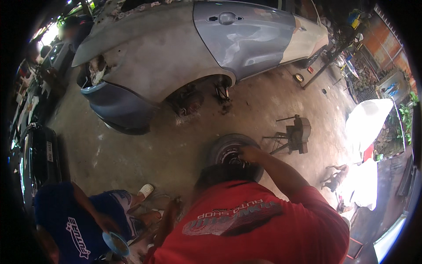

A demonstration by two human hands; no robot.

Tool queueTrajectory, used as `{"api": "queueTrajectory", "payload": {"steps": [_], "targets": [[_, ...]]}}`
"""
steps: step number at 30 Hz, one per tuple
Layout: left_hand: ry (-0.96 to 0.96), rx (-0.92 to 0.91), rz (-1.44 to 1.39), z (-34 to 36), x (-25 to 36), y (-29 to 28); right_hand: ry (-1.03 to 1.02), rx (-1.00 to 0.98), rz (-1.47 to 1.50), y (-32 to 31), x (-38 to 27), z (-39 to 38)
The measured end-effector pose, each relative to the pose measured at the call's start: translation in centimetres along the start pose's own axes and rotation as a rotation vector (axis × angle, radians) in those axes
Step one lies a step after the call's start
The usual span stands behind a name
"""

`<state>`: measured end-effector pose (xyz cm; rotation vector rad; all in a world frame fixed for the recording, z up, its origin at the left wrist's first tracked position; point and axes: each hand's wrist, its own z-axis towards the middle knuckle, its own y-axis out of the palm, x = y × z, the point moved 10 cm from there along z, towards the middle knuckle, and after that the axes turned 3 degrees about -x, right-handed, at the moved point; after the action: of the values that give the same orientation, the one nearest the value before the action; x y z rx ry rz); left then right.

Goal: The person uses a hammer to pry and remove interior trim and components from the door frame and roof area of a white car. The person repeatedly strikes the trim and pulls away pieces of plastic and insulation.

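Note:
My right hand (249, 155) reaches out over a wheel with a black tyre (216, 147), its fingers curled at the hub (231, 157). Whatever the fingertips grip there is too small to make out. Low on the left, my left hand (174, 206) is in shade beside my red shirt (259, 220). Its fingers are too dim to read. Part of the wheel is hidden behind a dark shape below it. Close by on the left, a person in a blue shirt (66, 220) holds a round container with a light blue rim (115, 243).
A car body with grey and blue panels (162, 48) stands ahead, its wheel arch (198, 83) without a wheel. A metal stand (296, 134) is right of the tyre. A dog (335, 176) and white sheeting (367, 127) are farther right. A dark car (41, 154) stands left.

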<state>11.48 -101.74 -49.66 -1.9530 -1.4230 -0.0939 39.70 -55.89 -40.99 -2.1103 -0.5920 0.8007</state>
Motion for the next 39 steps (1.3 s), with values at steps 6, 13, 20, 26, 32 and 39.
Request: {"api": "queueTrajectory", "payload": {"steps": [6,13,20,26,32,39], "targets": [[0.372,-0.216,0.653,1.5,-1.2,-0.5,0.035,0.084,-0.074,4.8,9.9,-2.7],[0.099,-0.074,0.281,10.3,6.2,-7.6,0.984,-0.100,0.167,26.5,26.9,-37.7],[-0.078,0.082,0.020,9.0,10.7,-14.6,1.009,-0.675,0.828,39.0,17.1,-45.5],[0.058,0.036,0.003,0.1,14.8,0.2,0.004,-0.541,-0.465,31.7,40.2,-24.5],[-0.311,-0.110,0.024,-5.0,14.7,12.3,-0.047,0.268,-0.221,1.9,43.1,-2.7],[-0.319,-0.207,-0.200,-5.4,9.2,39.9,-0.326,0.275,-0.894,-4.9,47.0,-0.7]]}}
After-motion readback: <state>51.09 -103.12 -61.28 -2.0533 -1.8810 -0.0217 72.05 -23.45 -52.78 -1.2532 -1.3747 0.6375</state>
